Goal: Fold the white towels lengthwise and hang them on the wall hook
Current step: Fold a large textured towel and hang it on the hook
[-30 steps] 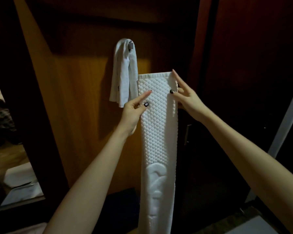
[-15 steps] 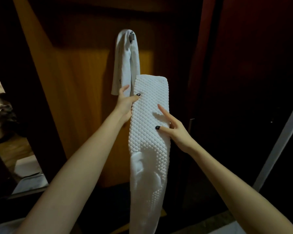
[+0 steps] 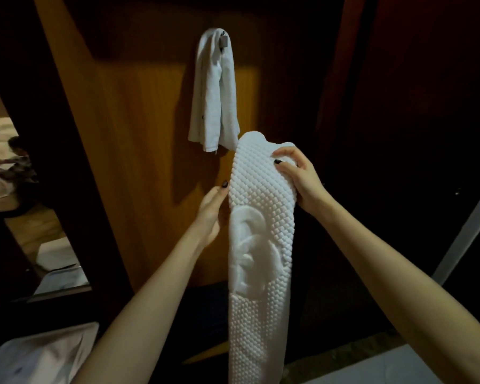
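Folding looks done imo: right hand [image 3: 297, 178] curls over the waffle towel [image 3: 261, 245] top, left hand [image 3: 211, 214] pinches its side, just below the hung towel [image 3: 214, 92]. Next it needs lifting onto the wall hook [image 3: 224, 41].

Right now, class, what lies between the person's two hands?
The waffle-textured white towel; the left hand grips one edge, the right hand the other. Head view.

Orange-brown wood panel [image 3: 139, 134] in middle, dark red panel [image 3: 413, 106] on right, pale slanted strip [image 3: 466, 234] far right, blurry white thing [image 3: 39, 356] bottom left.
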Available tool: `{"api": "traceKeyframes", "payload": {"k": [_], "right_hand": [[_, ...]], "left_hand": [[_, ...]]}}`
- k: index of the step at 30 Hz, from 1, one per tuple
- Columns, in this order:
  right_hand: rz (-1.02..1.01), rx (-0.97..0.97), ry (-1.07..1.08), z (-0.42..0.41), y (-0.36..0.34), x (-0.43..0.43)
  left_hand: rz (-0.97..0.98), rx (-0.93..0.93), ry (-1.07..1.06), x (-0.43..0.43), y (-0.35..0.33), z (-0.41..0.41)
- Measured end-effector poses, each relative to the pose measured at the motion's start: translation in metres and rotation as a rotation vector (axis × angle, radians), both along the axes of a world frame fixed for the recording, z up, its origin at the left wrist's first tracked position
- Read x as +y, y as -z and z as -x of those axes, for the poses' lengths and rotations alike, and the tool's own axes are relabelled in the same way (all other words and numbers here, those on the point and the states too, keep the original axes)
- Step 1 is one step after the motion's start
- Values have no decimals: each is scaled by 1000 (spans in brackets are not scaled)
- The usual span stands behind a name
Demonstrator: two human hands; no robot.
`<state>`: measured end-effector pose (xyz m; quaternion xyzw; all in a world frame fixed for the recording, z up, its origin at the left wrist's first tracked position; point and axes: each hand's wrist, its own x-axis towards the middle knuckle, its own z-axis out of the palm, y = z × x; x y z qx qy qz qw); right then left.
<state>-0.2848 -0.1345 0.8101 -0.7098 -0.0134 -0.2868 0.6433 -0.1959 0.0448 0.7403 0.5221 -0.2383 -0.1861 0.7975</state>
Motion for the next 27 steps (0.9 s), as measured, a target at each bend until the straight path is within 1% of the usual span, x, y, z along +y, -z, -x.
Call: {"api": "traceKeyframes", "payload": {"k": [4, 7, 10, 14, 16, 18, 23, 27], "right_hand": [[-36, -5, -27, 4, -6, -8], [-66, -7, -58, 6, -8, -11], [-117, 0, -93, 8, -14, -15], [-160, 15, -151, 9, -24, -21], [-179, 7, -175, 10, -30, -22], [-190, 16, -190, 11, -35, -24], [-197, 43, -232, 20, -49, -36], [-238, -6, -238, 27, -54, -42]], "left_hand": [[-17, -138, 26, 0, 13, 16], [-56, -167, 11, -2, 15, 17], [-152, -171, 79, -2, 18, 19], [-340, -281, 136, -4, 17, 17], [-441, -247, 161, -6, 13, 18], [-501, -199, 189, -8, 10, 21], [-485, -254, 233, -21, -5, 31], [-354, -319, 243, -24, -9, 33]]}}
